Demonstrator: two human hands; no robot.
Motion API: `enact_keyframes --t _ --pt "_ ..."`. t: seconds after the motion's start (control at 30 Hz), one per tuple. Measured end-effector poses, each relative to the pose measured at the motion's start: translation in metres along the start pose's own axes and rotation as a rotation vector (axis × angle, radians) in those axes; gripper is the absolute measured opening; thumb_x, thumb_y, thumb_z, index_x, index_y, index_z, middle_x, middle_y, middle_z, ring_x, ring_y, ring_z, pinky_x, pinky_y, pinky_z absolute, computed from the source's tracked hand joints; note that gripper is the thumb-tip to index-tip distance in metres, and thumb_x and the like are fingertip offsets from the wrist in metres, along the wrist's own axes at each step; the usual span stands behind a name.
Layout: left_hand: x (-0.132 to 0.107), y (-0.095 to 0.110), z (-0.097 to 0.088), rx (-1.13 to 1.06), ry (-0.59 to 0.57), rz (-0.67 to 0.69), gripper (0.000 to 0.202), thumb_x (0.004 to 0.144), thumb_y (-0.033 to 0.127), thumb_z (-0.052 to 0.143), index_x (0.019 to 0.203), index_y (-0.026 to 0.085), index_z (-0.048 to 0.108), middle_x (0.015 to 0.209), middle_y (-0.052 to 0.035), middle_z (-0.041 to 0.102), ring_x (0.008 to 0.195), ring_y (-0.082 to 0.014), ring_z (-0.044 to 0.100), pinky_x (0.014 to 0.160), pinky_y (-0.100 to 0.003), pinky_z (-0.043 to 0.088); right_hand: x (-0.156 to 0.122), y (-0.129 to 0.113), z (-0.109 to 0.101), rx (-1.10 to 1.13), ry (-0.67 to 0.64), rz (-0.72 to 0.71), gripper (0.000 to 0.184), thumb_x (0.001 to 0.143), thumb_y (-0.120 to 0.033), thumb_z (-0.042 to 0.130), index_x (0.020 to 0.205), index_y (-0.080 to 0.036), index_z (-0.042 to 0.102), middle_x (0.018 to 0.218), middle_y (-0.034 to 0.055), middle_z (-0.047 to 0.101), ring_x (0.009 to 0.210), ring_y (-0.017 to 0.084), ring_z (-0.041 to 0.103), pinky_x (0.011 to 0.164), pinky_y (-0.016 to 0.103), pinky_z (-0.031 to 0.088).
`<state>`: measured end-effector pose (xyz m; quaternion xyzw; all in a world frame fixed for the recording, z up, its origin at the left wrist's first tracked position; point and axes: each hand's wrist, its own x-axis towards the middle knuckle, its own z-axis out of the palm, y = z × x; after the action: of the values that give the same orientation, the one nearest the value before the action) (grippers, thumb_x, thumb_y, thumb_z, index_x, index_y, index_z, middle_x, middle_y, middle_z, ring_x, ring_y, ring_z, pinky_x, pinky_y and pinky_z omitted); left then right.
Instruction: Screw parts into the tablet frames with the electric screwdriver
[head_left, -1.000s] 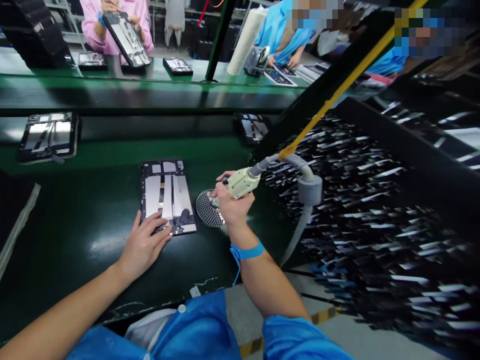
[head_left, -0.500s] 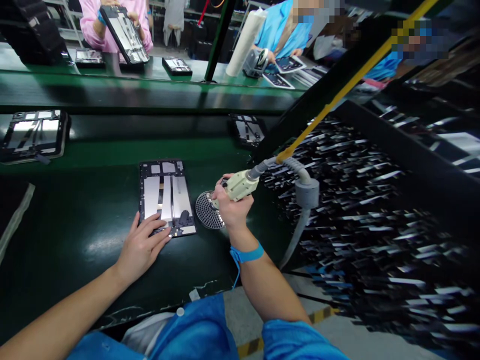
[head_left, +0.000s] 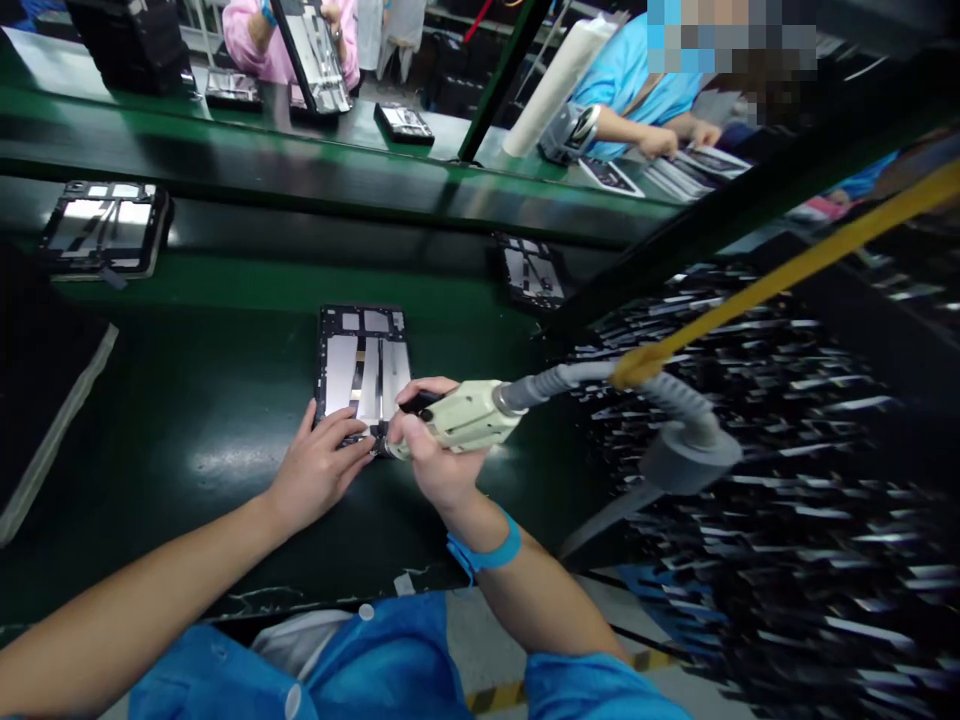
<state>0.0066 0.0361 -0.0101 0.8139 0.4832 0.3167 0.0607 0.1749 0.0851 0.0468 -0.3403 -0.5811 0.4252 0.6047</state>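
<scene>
An opened tablet chassis with silver plates lies flat on the dark green bench. My left hand rests on its near left corner, fingers spread and pressing it down. My right hand is wrapped round a pale green powered screwdriver, whose tip sits at the chassis's near right corner. A grey hose and a yellow cable run from the tool up to the right. A blue wrist strap circles my right wrist.
Two more chassis lie on the belt, one at far left and one behind the tool. A dark rack of metal strips fills the right. Across the bench, other people handle tablets. A black mat lies at the left.
My right hand has carried the screwdriver left from the round perforated tray to the chassis's near right corner. My left hand has stayed on the chassis. The camera has shifted, and the round tray is hidden.
</scene>
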Motion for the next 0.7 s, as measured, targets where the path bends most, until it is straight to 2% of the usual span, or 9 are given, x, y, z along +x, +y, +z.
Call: enact_keyframes --t 0.13,0.4,0.5,0.6,0.7 --pt "0.001 0.001 0.0 0.001 -0.007 -0.012 0.02 0.101 0.023 0.061 0.114 0.024 0.076 0.121 -0.0088 0.073 0.131 -0.0295 0.061 0.119 -0.068 0.033 -0.003 0.005 0.0 -0.027 -0.019 0.002 0.025 0.086 -0.021 0.071 0.109 -0.024 0.062 0.098 0.0028 0.065 0.071 0.015 0.068 0.058 0.03 0.06" --pt "0.0 0.001 -0.001 -0.001 -0.023 -0.018 0.022 0.102 0.021 0.058 0.114 0.026 0.076 0.123 -0.0081 0.073 0.13 -0.03 0.062 0.118 -0.07 0.032 -0.003 -0.002 0.003 -0.031 -0.083 0.035 0.016 0.085 -0.021 0.07 0.1 -0.023 0.063 0.09 0.0017 0.065 0.069 0.014 0.067 0.06 0.029 0.06" --pt "-0.001 0.001 -0.001 0.009 -0.014 -0.004 0.022 0.103 0.022 0.057 0.115 0.025 0.075 0.122 -0.0086 0.073 0.129 -0.0303 0.062 0.118 -0.07 0.033 -0.003 -0.002 0.005 -0.043 -0.065 0.055 0.02 0.084 -0.023 0.07 0.102 -0.023 0.061 0.087 0.0011 0.066 0.071 0.015 0.068 0.065 0.031 0.061" --pt "-0.001 0.001 -0.002 0.017 -0.021 -0.001 0.024 0.103 0.021 0.056 0.116 0.025 0.075 0.123 -0.0094 0.073 0.13 -0.0308 0.062 0.118 -0.07 0.033 -0.003 -0.004 0.004 -0.05 -0.102 0.019 0.025 0.08 -0.023 0.074 0.102 -0.023 0.063 0.089 0.0018 0.068 0.075 0.017 0.069 0.07 0.034 0.062" --pt "-0.001 0.0 -0.002 0.017 -0.015 -0.001 0.023 0.102 0.02 0.057 0.116 0.025 0.075 0.122 -0.0094 0.073 0.13 -0.0304 0.063 0.118 -0.068 0.033 0.003 -0.006 -0.006 -0.074 -0.09 -0.043 0.025 0.078 -0.025 0.078 0.099 -0.023 0.066 0.094 0.0038 0.07 0.078 0.02 0.07 0.066 0.033 0.06"
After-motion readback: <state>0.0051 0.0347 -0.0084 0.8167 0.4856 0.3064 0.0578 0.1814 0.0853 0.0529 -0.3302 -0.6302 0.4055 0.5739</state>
